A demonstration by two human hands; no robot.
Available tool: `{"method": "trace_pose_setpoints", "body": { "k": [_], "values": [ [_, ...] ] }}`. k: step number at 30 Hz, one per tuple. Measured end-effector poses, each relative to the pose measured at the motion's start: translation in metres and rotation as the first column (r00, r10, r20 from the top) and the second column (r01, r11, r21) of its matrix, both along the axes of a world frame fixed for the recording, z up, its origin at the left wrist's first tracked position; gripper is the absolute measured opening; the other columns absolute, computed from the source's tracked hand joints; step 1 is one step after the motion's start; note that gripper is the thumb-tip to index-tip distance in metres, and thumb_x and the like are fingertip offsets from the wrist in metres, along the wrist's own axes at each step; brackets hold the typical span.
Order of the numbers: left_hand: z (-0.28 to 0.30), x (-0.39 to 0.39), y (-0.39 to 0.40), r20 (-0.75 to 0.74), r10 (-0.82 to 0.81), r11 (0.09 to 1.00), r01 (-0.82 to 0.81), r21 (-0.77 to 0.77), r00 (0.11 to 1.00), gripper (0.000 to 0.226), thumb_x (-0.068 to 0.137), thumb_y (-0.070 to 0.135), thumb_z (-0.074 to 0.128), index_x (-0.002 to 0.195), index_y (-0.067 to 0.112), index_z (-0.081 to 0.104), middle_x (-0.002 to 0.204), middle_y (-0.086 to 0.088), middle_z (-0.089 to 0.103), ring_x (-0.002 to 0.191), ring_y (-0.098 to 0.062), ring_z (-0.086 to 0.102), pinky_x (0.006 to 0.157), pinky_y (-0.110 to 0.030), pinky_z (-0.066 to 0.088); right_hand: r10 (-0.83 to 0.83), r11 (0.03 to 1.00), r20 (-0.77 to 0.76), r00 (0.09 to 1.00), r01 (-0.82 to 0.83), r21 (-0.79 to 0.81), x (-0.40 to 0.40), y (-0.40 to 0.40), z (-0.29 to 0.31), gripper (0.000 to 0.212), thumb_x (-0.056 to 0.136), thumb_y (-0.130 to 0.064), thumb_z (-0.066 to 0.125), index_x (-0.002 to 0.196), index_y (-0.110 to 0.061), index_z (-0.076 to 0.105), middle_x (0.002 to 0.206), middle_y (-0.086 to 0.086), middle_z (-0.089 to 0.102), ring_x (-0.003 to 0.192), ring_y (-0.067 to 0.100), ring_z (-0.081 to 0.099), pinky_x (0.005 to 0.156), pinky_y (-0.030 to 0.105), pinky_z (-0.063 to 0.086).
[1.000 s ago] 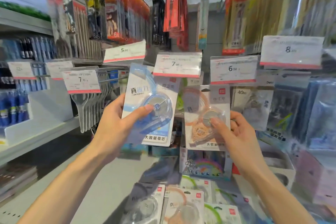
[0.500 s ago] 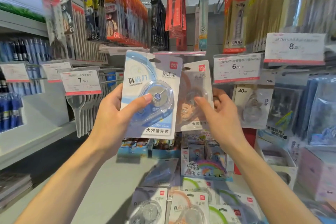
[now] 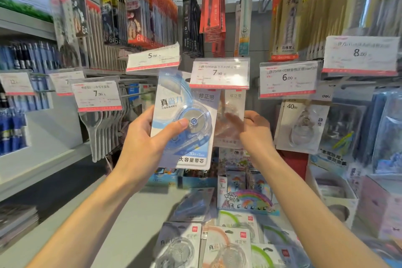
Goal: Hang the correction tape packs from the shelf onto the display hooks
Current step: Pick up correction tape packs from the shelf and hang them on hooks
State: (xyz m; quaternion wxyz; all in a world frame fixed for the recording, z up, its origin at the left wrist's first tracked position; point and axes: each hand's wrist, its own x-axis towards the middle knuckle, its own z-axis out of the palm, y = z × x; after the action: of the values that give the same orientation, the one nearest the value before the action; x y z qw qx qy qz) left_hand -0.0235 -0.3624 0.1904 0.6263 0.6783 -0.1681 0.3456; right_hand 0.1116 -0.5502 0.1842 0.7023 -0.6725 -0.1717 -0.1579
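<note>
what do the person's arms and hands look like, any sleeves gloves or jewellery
Both forearms are bare from the bottom edge of the picture up to the wrists, with no sleeve in view. The left hand and the right hand are bare too: no gloves, and no watch, bracelet or ring shows. The right hand is somewhat blurred, so small details there cannot be told.

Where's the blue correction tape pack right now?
The blue correction tape pack sits mid-frame in the head view, gripped by the left hand, its top tucked behind the 7.90 price tag, left of the orange pack.
</note>
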Motion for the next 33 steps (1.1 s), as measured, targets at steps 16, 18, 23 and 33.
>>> {"method": "trace_pose_setpoints", "body": {
  "k": [16,18,23,33],
  "values": [
    [-0.026,0.040,-0.028,-0.134,-0.019,1.000,0.017,-0.014,0.991,0.024,0.093,0.020,0.073,0.116,0.024,0.071,0.106,0.008,0.080,0.097,-0.010,0.076,0.077,-0.020,0.057,-0.027,0.973,0.198,0.980,0.071,-0.221,-0.049,-0.042,-0.026,0.014,0.095,-0.046,0.065,0.108,-0.040,0.068,0.101,-0.025,0.073,0.097,-0.020,0.062,0.075,-0.002,0.043],
    [-0.029,0.046,-0.038,-0.150,-0.031,0.999,0.028,-0.023,0.988,0.022,0.093,0.020,0.073,0.115,0.022,0.071,0.104,0.006,0.080,0.095,-0.011,0.076,0.076,-0.020,0.056,0.076,0.969,0.156,0.985,-0.036,-0.244,-0.054,-0.036,-0.026,0.013,0.094,-0.045,0.069,0.106,-0.039,0.069,0.098,-0.027,0.075,0.094,-0.019,0.064,0.074,-0.004,0.042],
    [-0.028,0.051,-0.043,-0.142,-0.037,0.997,0.045,0.058,0.989,0.022,0.091,0.033,0.073,0.110,0.023,0.069,0.105,0.004,0.078,0.101,-0.019,0.072,0.088,-0.037,0.057,0.143,0.989,0.086,0.986,-0.138,-0.057,-0.051,-0.038,-0.027,0.032,0.085,-0.029,0.082,0.113,-0.020,0.068,0.103,-0.011,0.080,0.094,0.005,0.076,0.077,0.015,0.057],
    [0.034,0.034,-0.038,0.066,-0.037,0.999,0.034,0.042,0.997,0.018,0.094,0.042,0.063,0.093,0.026,0.071,0.088,0.004,0.078,0.081,-0.011,0.072,0.072,-0.027,0.058,0.190,0.980,0.111,0.976,-0.195,0.044,-0.041,-0.059,-0.028,0.047,0.081,-0.033,0.077,0.119,-0.014,0.057,0.110,-0.003,0.081,0.102,0.015,0.077,0.077,0.017,0.058]
  ]
}}
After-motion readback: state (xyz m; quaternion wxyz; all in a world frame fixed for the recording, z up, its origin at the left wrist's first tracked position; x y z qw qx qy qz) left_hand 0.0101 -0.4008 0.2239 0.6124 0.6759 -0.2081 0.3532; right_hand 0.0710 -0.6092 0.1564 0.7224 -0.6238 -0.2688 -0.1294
